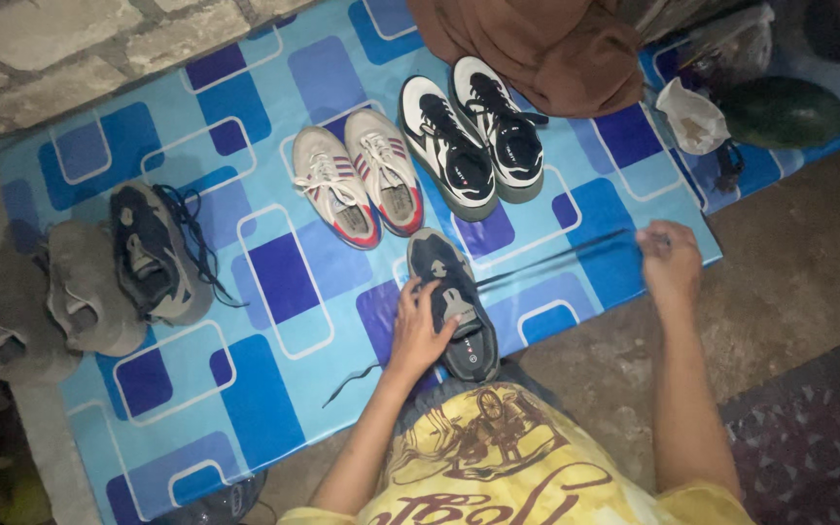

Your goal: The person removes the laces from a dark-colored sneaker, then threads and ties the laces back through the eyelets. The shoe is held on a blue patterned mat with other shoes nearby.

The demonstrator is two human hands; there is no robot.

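A dark grey sneaker [454,306] lies on the blue patterned mat [274,282] just in front of me. My left hand [418,331] rests flat on its side and holds it down. A black shoelace [551,261] runs taut from the sneaker out to the right. My right hand [670,258] pinches the far end of that lace at the mat's right edge. A loose lace end [347,382] trails from under my left wrist.
A beige and red pair [362,180] and a black and white pair [473,136] stand beyond the sneaker. A dark shoe with loose laces [153,253] and grey shoes [51,301] lie left. Brown cloth [537,49], a white bag [692,117] and a dark green object [782,112] sit at the back right.
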